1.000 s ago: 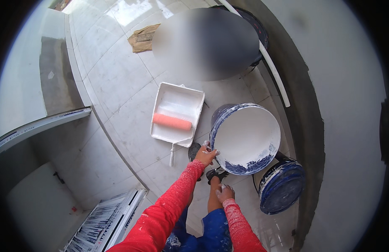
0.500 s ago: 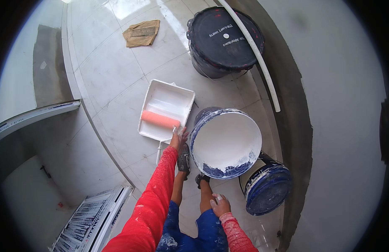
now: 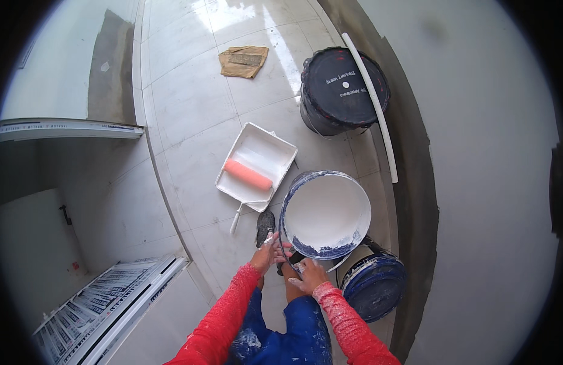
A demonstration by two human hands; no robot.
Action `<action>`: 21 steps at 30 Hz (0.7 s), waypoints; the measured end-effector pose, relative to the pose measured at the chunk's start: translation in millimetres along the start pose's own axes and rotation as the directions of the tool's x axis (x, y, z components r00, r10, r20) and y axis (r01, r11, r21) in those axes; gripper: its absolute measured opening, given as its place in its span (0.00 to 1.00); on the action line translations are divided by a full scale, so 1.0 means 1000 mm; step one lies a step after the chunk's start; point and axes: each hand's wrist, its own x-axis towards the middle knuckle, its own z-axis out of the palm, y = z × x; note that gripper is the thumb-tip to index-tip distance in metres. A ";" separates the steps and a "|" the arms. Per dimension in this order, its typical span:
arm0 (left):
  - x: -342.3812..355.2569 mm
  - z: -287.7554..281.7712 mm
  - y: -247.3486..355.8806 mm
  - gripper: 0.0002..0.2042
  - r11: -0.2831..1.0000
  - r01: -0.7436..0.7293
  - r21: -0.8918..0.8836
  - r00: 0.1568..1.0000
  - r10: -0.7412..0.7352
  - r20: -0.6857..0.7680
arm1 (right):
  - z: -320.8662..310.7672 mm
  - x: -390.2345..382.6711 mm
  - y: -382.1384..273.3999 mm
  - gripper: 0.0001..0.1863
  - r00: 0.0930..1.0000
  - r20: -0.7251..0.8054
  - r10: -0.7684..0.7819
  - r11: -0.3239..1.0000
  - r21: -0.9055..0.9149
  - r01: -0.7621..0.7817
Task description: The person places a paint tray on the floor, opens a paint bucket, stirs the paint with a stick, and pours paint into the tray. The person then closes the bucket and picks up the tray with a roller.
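- paint bucket (image 3: 321, 251), blue-rimmed and white inside, is standing open on the tiled floor (image 3: 190, 109) just ahead of the person's hands, with its mouth facing up.
- its handle (image 3: 340, 264) is hanging down on the near side, looping toward the narrow space between the two hands.
- the left hand (image 3: 271, 252), smeared with white, is hovering beside the bucket's near left edge, fingers spread apart and apparently holding nothing.
- the right hand (image 3: 310, 277) is pointing inward just below the rim, close to the handle; whether its fingers are clamping on the handle or only lying near it, the view is not telling.
- judging by the hands, the step in hand is seemingly getting hold of the handle, with the bucket's weight resting on the floor.
- the next move is probably calling for a firm wrap of the fingers around the handle and a level bucket, as its open mouth is leaving the contents free to slop.
- left of the bucket, a white tray (image 3: 266, 146) is holding a coral roller (image 3: 248, 174), its handle end sticking out over the near edge.
- at right, a smaller blue-lidded bucket (image 3: 375, 289) is standing close by; farther off, a white tube (image 3: 376, 100) is crossing above a black bucket (image 3: 330, 91).
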 end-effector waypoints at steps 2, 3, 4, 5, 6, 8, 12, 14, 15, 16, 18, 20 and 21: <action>-0.028 -0.007 0.009 0.39 0.993 -0.049 -0.109 0.994 0.060 0.095 | -0.018 0.005 -0.015 0.26 0.988 0.154 0.001 0.992 0.126 -0.020; -0.034 -0.012 0.007 0.39 0.989 -0.037 -0.146 0.988 0.058 0.146 | -0.026 0.001 -0.021 0.26 0.989 0.138 0.052 0.988 0.137 -0.071; -0.032 -0.012 0.008 0.39 0.984 -0.029 -0.178 0.974 0.068 0.215 | -0.039 -0.004 -0.022 0.25 0.988 0.106 0.112 0.982 0.139 -0.126; -0.032 -0.015 0.006 0.40 0.995 -0.035 -0.098 0.970 0.057 0.238 | -0.048 -0.006 -0.027 0.25 0.982 0.089 0.166 0.972 0.151 -0.178; -0.029 -0.017 0.004 0.39 0.997 -0.046 -0.056 0.978 0.056 0.199 | -0.059 -0.008 -0.029 0.25 0.985 0.025 0.171 0.976 0.132 -0.173; -0.026 -0.018 -0.006 0.36 0.999 -0.041 0.021 0.992 0.038 0.116 | -0.083 -0.015 -0.031 0.24 0.979 -0.087 0.183 0.980 0.098 -0.174; -0.032 -0.065 -0.061 0.26 0.989 -0.129 -0.071 0.977 0.114 -0.182 | -0.107 -0.013 -0.020 0.25 0.959 -0.038 0.279 0.946 0.180 -0.268; -0.052 -0.107 -0.099 0.24 0.981 -0.052 -0.188 0.964 0.000 -0.267 | -0.116 -0.006 -0.019 0.22 0.957 -0.051 0.285 0.946 0.175 -0.272; -0.063 -0.117 -0.107 0.23 0.982 0.004 -0.187 0.948 -0.063 -0.311 | -0.121 -0.009 -0.023 0.22 0.949 -0.044 0.312 0.937 0.177 -0.300; -0.079 -0.142 -0.119 0.24 0.995 0.026 -0.101 0.935 -0.060 -0.349 | -0.124 -0.005 -0.036 0.22 0.948 -0.039 0.317 0.934 0.188 -0.305; -0.107 -0.199 -0.146 0.24 0.999 0.041 0.024 0.918 -0.028 -0.395 | -0.117 -0.003 -0.060 0.21 0.951 -0.015 0.308 0.945 0.123 -0.304; -0.122 -0.234 -0.159 0.25 0.994 0.084 0.075 0.881 -0.039 -0.471 | -0.119 -0.015 -0.095 0.20 0.951 -0.020 0.310 0.946 0.106 -0.306; -0.123 -0.252 -0.163 0.26 0.993 0.111 0.024 0.856 -0.084 -0.510 | -0.133 -0.021 -0.117 0.20 0.946 0.015 0.325 0.939 0.115 -0.325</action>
